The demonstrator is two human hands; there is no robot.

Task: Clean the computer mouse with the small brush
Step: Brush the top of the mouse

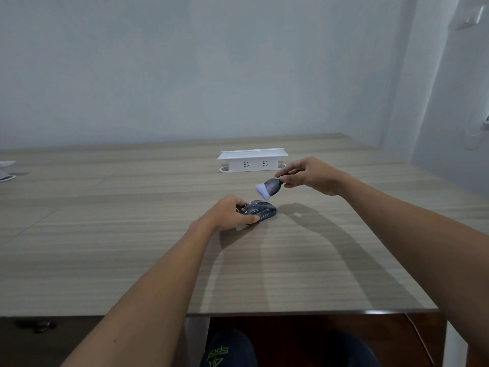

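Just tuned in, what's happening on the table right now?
A person is cleaning a dark computer mouse on a wooden table. The left hand grips the mouse and keeps it on the tabletop. The right hand pinches a small brush by its handle, pale bristles angled down just above the mouse; whether they touch it is hard to tell. A white socket box stands behind them.
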